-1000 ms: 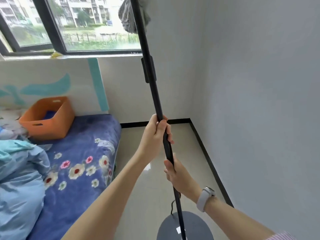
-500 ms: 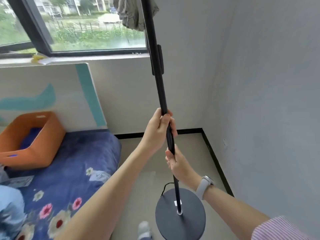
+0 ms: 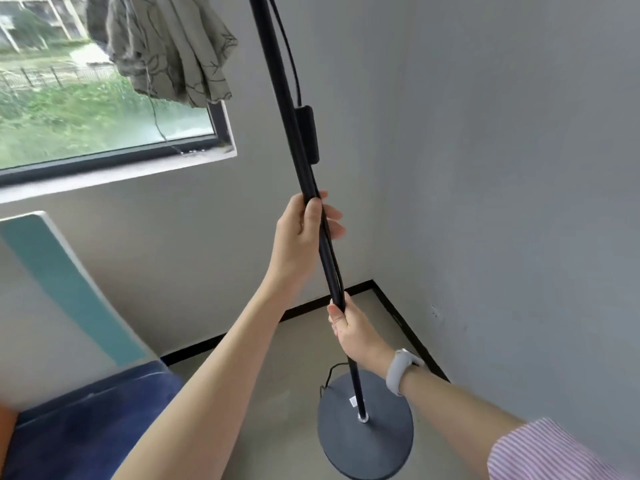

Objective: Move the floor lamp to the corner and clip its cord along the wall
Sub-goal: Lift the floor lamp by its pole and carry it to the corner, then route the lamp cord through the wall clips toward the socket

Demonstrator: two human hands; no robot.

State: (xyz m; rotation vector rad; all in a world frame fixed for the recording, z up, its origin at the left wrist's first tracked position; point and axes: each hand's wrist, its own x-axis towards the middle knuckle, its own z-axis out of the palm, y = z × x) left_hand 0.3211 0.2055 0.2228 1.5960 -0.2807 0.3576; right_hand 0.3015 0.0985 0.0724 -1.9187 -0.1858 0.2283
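The floor lamp is a thin black pole point(image 3: 284, 98) rising from a round dark-grey base point(image 3: 367, 441) that rests on the floor near the room corner. My left hand point(image 3: 301, 237) wraps the pole at mid-height. Below it, my right hand point(image 3: 353, 332), with a grey watch on the wrist, grips the pole too. A black cord point(image 3: 292, 64) runs down beside the pole into a switch box point(image 3: 308, 133), and a cord loop point(image 3: 334, 370) shows at the base's back edge. The lamp's top is out of frame.
Grey walls meet in a corner point(image 3: 372, 280) with black skirting just behind the lamp. A window point(image 3: 104, 116) with a hanging grey cloth point(image 3: 169, 46) is at upper left. A blue mattress point(image 3: 86, 427) and a white-and-teal board point(image 3: 69, 289) lie to the left.
The view has turned right and closer to the corner. The lamp has moved toward the corner with both hands still on the pole; the orange bin has left the frame.
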